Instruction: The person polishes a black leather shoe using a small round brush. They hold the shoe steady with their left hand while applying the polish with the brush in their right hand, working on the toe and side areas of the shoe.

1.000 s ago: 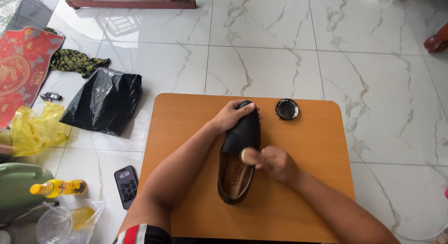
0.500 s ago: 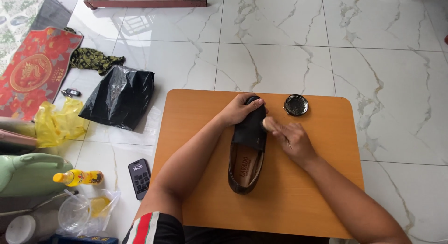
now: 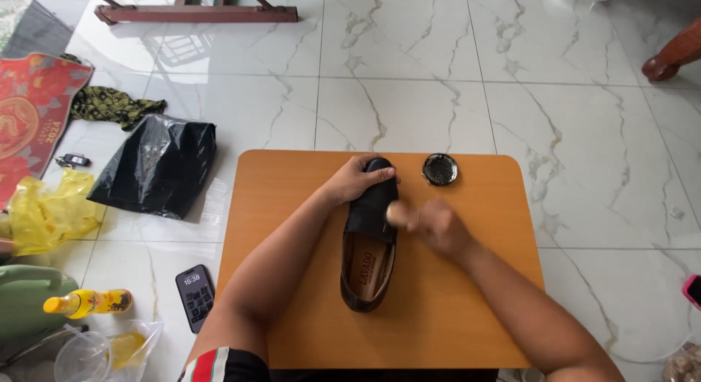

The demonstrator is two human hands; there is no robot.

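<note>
A black slip-on shoe point(image 3: 369, 243) lies on a small wooden table point(image 3: 292, 207), toe pointing away from me. My left hand point(image 3: 358, 179) grips the shoe's toe from the far left side. My right hand point(image 3: 432, 225) is blurred and pressed against the shoe's right upper, fingers closed around a small pale object that I cannot make out. A round open tin with dark contents point(image 3: 440, 169) sits on the table just beyond my right hand.
On the marble floor to the left lie a black plastic bag point(image 3: 157, 165), a yellow bag point(image 3: 47, 210), a phone point(image 3: 195, 296), a yellow bottle point(image 3: 89, 302), a red mat point(image 3: 33, 115) and a key fob point(image 3: 73, 161). A wooden frame point(image 3: 193, 13) stands at the back.
My right hand has slid back and forth along the shoe's right side and is now a little lower than half a second ago. My left hand stays on the toe.
</note>
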